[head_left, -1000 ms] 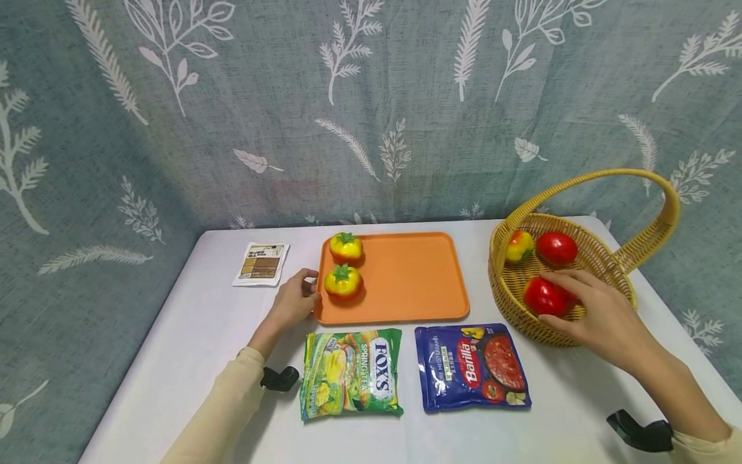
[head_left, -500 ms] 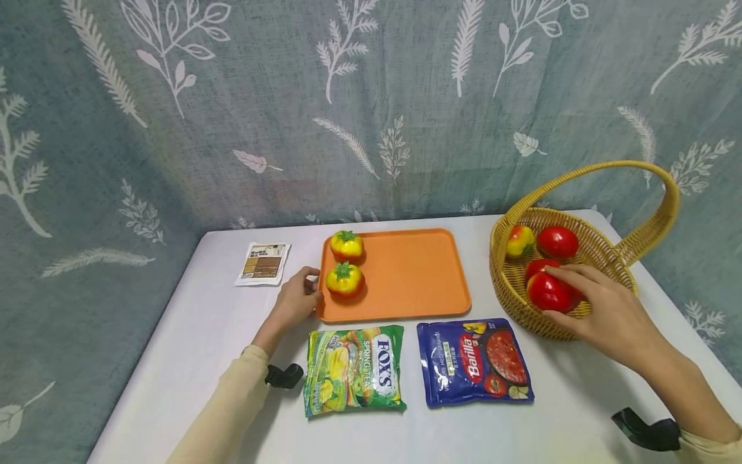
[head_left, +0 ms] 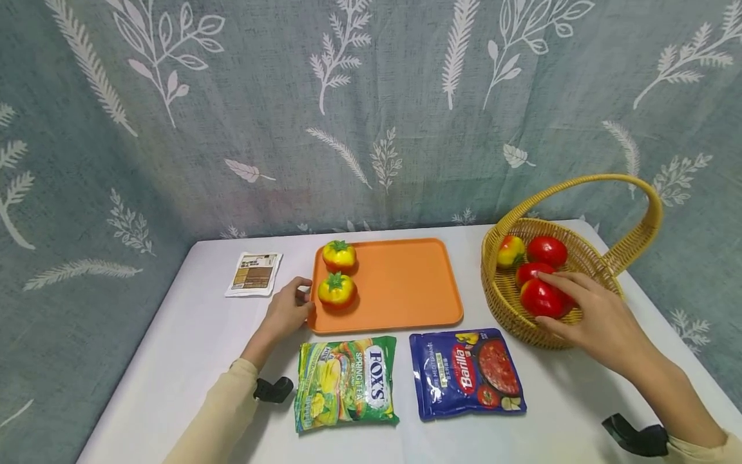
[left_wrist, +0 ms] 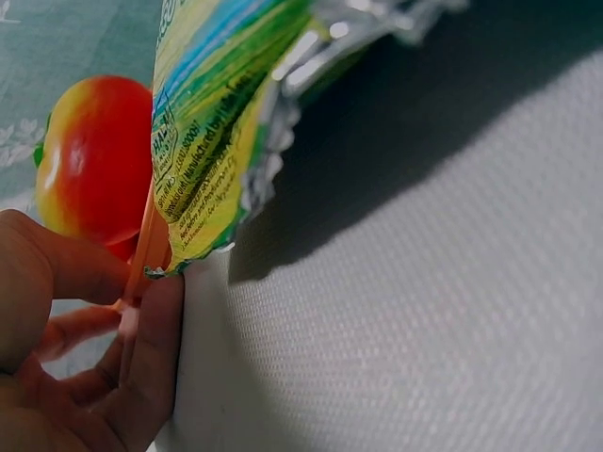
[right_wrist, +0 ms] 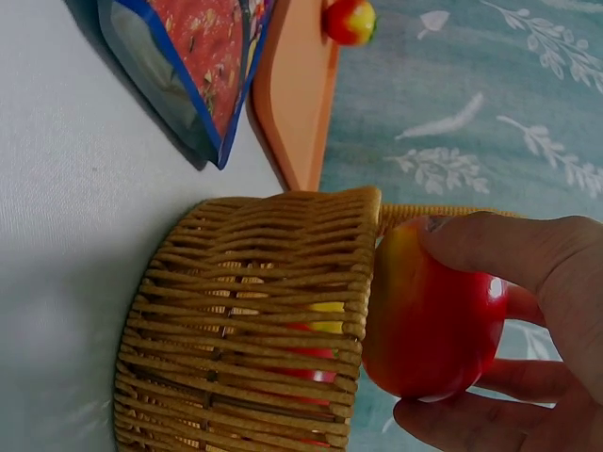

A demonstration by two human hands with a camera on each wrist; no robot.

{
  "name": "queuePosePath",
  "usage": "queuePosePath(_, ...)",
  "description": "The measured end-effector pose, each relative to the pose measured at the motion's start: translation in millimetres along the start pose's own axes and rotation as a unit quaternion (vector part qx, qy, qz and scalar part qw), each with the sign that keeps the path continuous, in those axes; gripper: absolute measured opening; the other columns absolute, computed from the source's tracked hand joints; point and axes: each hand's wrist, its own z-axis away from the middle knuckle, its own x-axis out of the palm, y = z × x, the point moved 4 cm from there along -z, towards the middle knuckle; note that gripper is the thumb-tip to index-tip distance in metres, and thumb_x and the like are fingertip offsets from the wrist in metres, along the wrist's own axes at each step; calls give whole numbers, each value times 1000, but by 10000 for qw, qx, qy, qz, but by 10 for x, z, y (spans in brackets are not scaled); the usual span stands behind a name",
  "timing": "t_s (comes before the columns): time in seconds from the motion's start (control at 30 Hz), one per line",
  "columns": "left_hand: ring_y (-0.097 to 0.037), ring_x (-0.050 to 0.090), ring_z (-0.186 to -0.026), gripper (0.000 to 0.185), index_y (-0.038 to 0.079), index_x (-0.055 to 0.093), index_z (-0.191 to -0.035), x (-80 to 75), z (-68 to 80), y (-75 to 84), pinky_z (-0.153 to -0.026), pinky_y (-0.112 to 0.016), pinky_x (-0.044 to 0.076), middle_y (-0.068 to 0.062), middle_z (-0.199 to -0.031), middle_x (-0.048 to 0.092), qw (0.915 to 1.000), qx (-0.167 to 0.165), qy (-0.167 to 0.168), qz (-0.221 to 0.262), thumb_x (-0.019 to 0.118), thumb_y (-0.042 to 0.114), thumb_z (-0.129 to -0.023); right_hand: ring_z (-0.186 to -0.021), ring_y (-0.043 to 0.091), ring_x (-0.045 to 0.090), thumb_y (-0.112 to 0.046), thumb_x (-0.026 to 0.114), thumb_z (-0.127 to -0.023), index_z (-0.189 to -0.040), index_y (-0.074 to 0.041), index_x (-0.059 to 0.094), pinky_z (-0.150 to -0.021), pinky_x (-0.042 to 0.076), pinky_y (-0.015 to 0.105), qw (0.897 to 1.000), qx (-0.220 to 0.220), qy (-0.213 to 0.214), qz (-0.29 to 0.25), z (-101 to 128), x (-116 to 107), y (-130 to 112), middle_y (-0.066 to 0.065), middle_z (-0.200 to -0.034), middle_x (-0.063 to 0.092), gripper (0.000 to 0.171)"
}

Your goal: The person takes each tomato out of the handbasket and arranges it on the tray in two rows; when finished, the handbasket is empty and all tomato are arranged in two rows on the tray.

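My right hand (head_left: 599,316) grips a glossy red fruit with a yellowish patch (right_wrist: 429,325), thumb on one side and fingers on the other. In the right wrist view the fruit shows at the rim of the wicker basket (head_left: 504,319). Behind it in the basket lie two more red fruits, one of them (head_left: 547,251) farther back, and a yellow-red fruit (head_left: 510,251). My left hand (head_left: 288,306) pinches the left edge of the orange tray (head_left: 406,283) between thumb and fingers. Two yellow-red fruits with green leafy tops, the nearer one (head_left: 337,291) beside that hand, sit on the tray.
In front of the tray lie a green FOX'S candy bag (head_left: 346,383) and a blue Barilla pouch (head_left: 468,374). A small white-and-brown packet (head_left: 254,274) is at the back left. The basket's tall handle (head_left: 643,225) arches over its right side. A patterned curtain (head_left: 278,116) hangs behind.
The right hand has raised its red fruit from among the others, so another red fruit shows behind it. The left hand stays at the tray's edge. The head view has shifted slightly.
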Motion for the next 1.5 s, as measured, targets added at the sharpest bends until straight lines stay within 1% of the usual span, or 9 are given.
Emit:
queuePosePath(0.23,-26,62,-86,46,0,48,-136,-47,9,17,-59,-31,57,-18,-108,61,9999,52,-130,-44,61,4,-92,-101,42,60,-18,94,-64,-128,-5,65,-71,53,64,10000,26,36,-28,1,-16,-9,21,-117,62,72)
queuePosePath(0.4,-26,62,-86,46,0,48,-135,-87,29,26,-57,-31,57,-19,-107,61,10000,69,-39,-39,61,4,-92,-102,43,61,-18,93,-65,-128,-5,65,-73,52,66,10000,-49,47,-30,-56,-12,-21,21,-119,61,70)
queuePosePath(0.5,-26,62,-86,46,-1,49,-135,-105,38,35,-57,-31,57,-19,-107,61,9999,82,6,-67,61,4,-91,-100,42,62,-17,92,-65,-127,-5,66,-72,53,65,9999,-100,58,-36,-76,-12,-28,21,-118,61,69)
queuePosePath(0.9,-27,61,-85,45,0,49,-135,-86,27,29,-57,-31,57,-18,-104,60,9999,62,4,-81,61,4,-91,-103,44,60,-19,93,-64,-128,-6,65,-74,52,66,9999,-97,12,-33,-109,-10,-75,21,-121,60,71)
queuePosePath(1.1,-26,61,-84,45,1,49,-135,-72,-2,28,-57,-31,57,-18,-107,61,10000,39,8,-77,61,4,-92,-104,42,60,-18,94,-62,-129,-6,65,-74,53,65,9997,-196,128,-51,-128,-25,-120,21,-122,60,73)
queuePosePath(1.17,-26,62,-84,46,0,49,-136,-57,-8,26,-57,-31,57,-19,-108,61,10000,63,-9,-66,61,3,-92,-104,43,60,-17,94,-63,-129,-7,65,-74,53,65,9998,-159,111,-84,-123,-25,-142,21,-123,60,74)
queuePosePath(1.23,-27,62,-84,46,1,49,-136,-36,-11,21,-57,-31,57,-19,-108,61,10000,19,-50,-46,61,3,-92,-105,43,60,-16,93,-63,-129,-7,65,-75,53,65,9998,-145,105,-128,-108,-25,-168,20,-123,60,73)
queuePosePath(1.37,-26,61,-84,47,2,48,-137,0,-9,10,-58,-30,57,-20,-111,61,9998,-90,-153,-27,61,5,-92,-105,41,60,-15,93,-62,-129,-7,65,-76,53,63,9995,-248,137,-167,-86,-22,-233,18,-123,60,73)
queuePosePath(1.5,-27,61,-86,46,2,49,-137,-8,-3,13,-59,-31,57,-19,-111,61,9999,-77,-93,-48,60,5,-92,-107,40,60,-16,94,-62,-130,-9,65,-77,53,62,9992,-288,118,-242,-95,-9,-303,17,-125,60,75)
